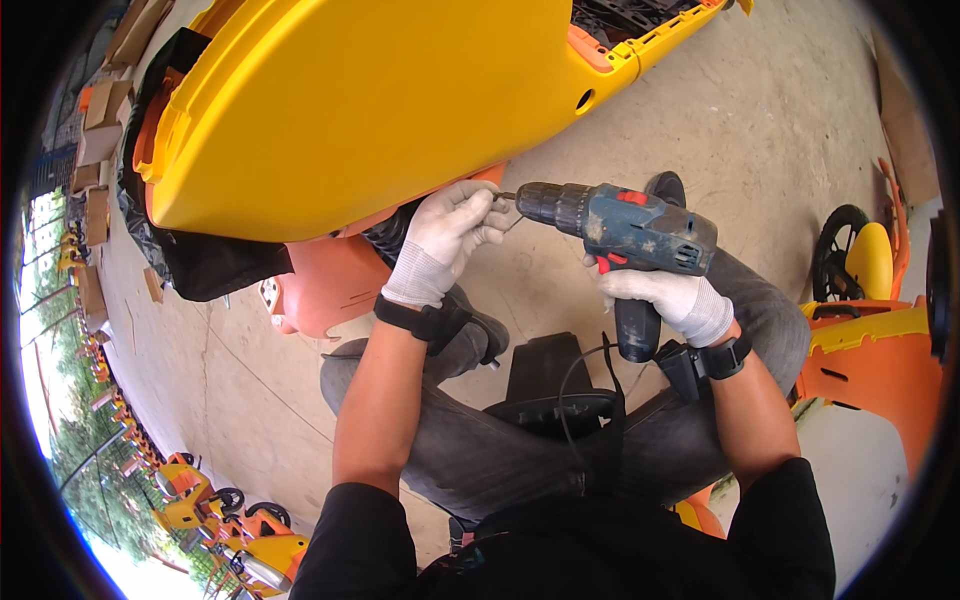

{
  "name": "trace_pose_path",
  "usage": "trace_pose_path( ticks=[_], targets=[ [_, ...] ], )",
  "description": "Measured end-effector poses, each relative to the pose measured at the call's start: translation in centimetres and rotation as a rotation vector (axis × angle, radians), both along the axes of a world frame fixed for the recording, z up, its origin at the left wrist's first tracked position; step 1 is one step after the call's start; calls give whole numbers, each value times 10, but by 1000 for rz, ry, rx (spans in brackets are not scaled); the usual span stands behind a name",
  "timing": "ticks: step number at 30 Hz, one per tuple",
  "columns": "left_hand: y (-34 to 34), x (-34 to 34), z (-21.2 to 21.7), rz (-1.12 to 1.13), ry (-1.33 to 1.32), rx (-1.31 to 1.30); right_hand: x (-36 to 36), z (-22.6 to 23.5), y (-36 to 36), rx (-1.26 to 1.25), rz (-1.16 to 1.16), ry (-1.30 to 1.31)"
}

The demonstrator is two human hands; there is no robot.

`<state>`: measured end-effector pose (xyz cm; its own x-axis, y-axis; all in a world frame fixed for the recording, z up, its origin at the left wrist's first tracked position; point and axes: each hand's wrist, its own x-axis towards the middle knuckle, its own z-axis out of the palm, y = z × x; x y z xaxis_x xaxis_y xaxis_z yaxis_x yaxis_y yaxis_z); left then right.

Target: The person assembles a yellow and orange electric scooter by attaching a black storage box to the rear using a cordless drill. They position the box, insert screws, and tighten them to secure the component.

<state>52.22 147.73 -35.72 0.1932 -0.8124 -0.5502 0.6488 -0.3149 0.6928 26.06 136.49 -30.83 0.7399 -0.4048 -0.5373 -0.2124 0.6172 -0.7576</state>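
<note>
Gripping the drill point(650, 232), right hand point(662, 298) has open floor point(790, 130) beyond; left hand point(445, 235) pinches the bit point(508, 196) near the panel point(370, 110) edge.

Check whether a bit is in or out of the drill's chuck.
In, it appears: a thin dark shaft sticks out of the chuck of the drill toward the left hand; its tip is unclear there.

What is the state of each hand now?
Left hand: closed in a pinch near the bit; anything held is unclear.
Right hand: closed, holding the drill.
</note>
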Motion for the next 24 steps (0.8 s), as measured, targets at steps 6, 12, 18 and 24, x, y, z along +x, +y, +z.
trace_pose_path(
  ticks=[6, 12, 18, 24],
  targets=[
    [0, 0, -1, -7, -4, 12, 0, -1, -1, -34, 42, 20],
    [0, 3, -6, -68, -26, 15, 0, -1, -1, -2, 47, 33],
    [-5, -2, 9, -86, -128, 135, 0, -1, -4, -70, 65, 22],
    [-1, 5, 8, -209, -238, 138, -4, 3, -11, -162, 147, 61]
  ],
)
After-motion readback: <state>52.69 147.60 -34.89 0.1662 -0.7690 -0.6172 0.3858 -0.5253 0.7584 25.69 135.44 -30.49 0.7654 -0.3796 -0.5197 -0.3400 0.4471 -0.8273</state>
